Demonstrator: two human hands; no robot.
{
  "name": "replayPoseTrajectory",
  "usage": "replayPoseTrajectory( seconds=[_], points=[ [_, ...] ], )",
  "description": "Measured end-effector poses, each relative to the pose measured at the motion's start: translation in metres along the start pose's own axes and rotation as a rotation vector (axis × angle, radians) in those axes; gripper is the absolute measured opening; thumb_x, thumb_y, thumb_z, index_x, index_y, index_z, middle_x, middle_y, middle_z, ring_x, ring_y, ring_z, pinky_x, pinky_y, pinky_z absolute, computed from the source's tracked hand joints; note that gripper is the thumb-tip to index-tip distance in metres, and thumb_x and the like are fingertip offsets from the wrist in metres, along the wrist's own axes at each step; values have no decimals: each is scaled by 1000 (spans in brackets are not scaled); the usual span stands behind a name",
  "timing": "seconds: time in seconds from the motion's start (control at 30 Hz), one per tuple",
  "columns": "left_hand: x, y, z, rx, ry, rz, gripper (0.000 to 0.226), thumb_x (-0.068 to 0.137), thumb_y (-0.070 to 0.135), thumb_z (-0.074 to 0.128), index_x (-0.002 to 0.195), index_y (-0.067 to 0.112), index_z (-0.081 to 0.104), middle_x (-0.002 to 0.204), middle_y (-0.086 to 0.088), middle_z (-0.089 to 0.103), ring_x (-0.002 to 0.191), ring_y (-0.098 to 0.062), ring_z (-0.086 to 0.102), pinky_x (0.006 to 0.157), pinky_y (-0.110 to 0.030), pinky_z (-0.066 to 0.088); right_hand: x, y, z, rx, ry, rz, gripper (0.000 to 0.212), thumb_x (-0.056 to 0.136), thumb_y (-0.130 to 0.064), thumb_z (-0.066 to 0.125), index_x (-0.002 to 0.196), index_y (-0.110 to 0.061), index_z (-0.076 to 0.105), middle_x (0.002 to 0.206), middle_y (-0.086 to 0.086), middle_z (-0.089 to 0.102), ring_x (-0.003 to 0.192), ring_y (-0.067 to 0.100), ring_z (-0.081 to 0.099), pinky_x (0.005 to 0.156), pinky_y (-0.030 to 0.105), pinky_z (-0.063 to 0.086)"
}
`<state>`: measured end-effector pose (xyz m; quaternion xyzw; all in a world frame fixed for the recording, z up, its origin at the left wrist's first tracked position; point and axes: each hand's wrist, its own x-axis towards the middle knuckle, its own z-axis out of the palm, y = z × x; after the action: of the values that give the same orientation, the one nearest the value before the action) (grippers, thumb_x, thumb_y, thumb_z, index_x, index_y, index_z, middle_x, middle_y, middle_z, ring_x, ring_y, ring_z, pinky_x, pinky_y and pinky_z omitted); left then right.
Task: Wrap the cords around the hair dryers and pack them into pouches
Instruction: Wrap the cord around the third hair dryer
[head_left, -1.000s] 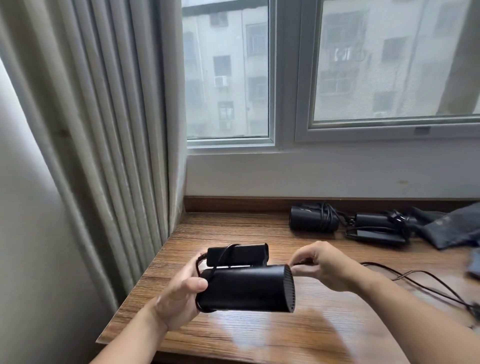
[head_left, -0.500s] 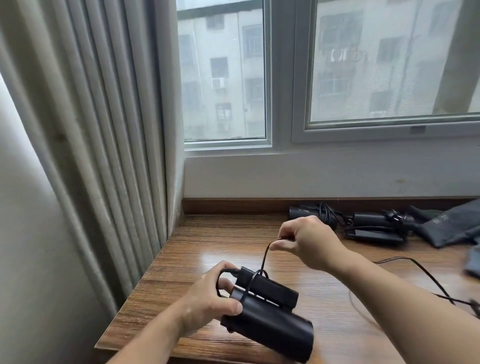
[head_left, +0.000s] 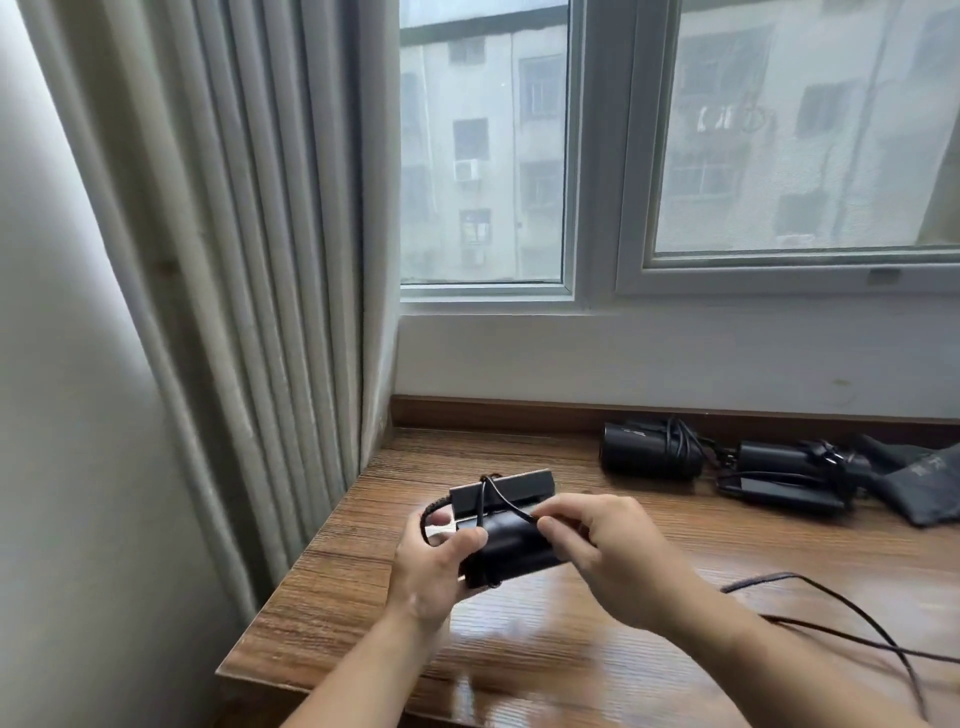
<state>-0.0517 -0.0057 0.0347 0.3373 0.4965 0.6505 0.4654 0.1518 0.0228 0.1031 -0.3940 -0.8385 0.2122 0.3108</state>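
Observation:
A black folding hair dryer (head_left: 511, 545) is held above the near left part of the wooden desk (head_left: 649, 551). My left hand (head_left: 431, 566) grips its left end, thumb across the barrel. My right hand (head_left: 602, 540) pinches the black cord (head_left: 511, 512) where it crosses the barrel and folded handle. The loose cord (head_left: 841, 605) trails off to the right across the desk. Two more black dryers, one (head_left: 649, 451) with cord wound round it and another (head_left: 789, 470), lie by the back edge. A dark grey pouch (head_left: 919, 488) lies at the far right.
A grey curtain (head_left: 249, 291) hangs at the left, reaching the desk's left edge. A window and white wall stand behind the desk. The desk's front edge runs just below my forearms.
The dryer has been turned back level and raised. My right hand came down from above with the cord and laid it across the barrel and handle.

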Motion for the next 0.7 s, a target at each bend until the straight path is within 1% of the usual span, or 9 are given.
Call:
replayPoseTrajectory(
  seconds=[0.07, 0.13, 0.2, 0.3, 0.4, 0.43, 0.5, 0.6, 0.7],
  points=[
    [2, -8, -3, -96, 34, -3, 81, 55, 32, 85, 124, 7, 50, 112, -26, 69, 94, -37, 73, 70, -45, 58, -8, 4, 11, 110, 12, 17, 16, 99, -27, 62, 95, -31, 77, 69, -5, 67, 61, 3, 56, 57, 17, 38],
    [2, -16, -4, -187, 31, -10, 80, 61, 31, 84, 129, 6, 50, 121, -32, 65, 100, -41, 70, 75, -49, 58, -16, 10, 27, 211, 8, 38, 16, 97, -27, 66, 95, -38, 78, 70, -1, 68, 59, 5, 56, 59, 22, 41],
    [-1, -23, -4, -240, 40, 2, 79, 62, 31, 83, 129, 5, 50, 119, -29, 67, 102, -42, 69, 78, -51, 57, -21, 19, 43, 320, -31, 82, 18, 96, -26, 69, 97, -42, 78, 65, 1, 67, 58, 9, 56, 62, 28, 44],
    [-5, -31, -2, -271, 31, 15, 83, 59, 30, 84, 131, 7, 49, 108, -19, 73, 101, -41, 70, 79, -54, 58, -25, 34, 56, 480, -101, 163, 21, 97, -23, 68, 100, -40, 80, 62, -2, 64, 56, 8, 48, 58, 26, 37],
    [-12, -38, -2, -289, 4, 1, 87, 57, 30, 84, 133, 8, 47, 108, -18, 73, 98, -40, 70, 83, -58, 54, -30, 46, 64, 577, -148, 252, 13, 96, -23, 70, 97, -29, 82, 63, -2, 62, 56, 11, 44, 54, 26, 33],
    [-14, -38, -1, -294, -25, 2, 86, 59, 30, 83, 134, 8, 48, 113, -22, 70, 100, -41, 68, 83, -58, 54, -32, 48, 66, 583, -171, 264, 13, 95, -27, 71, 92, -21, 82, 63, 0, 61, 56, 13, 42, 54, 29, 33],
    [-18, -33, 0, -316, -135, 20, 76, 72, 29, 75, 138, 5, 48, 124, -32, 61, 103, -44, 64, 81, -54, 54, -34, 48, 67, 555, -232, 272, 30, 92, -39, 73, 80, -12, 78, 60, 1, 59, 56, 14, 43, 56, 30, 34],
    [-21, -25, 0, -378, -352, 6, 66, 84, 26, 59, 143, -1, 44, 125, -31, 56, 102, -42, 61, 79, -46, 54, -33, 45, 58, 465, -341, 280, 37, 91, -45, 72, 66, -18, 72, 57, 0, 55, 54, 11, 45, 58, 23, 37],
    [-21, -20, -2, -445, -508, -58, 68, 87, 22, 51, 148, -2, 36, 135, -33, 50, 119, -46, 54, 91, -50, 52, -31, 39, 42, 416, -416, 237, 25, 88, -39, 77, 70, -24, 71, 68, -1, 61, 61, 8, 52, 61, 23, 43]
  ],
)
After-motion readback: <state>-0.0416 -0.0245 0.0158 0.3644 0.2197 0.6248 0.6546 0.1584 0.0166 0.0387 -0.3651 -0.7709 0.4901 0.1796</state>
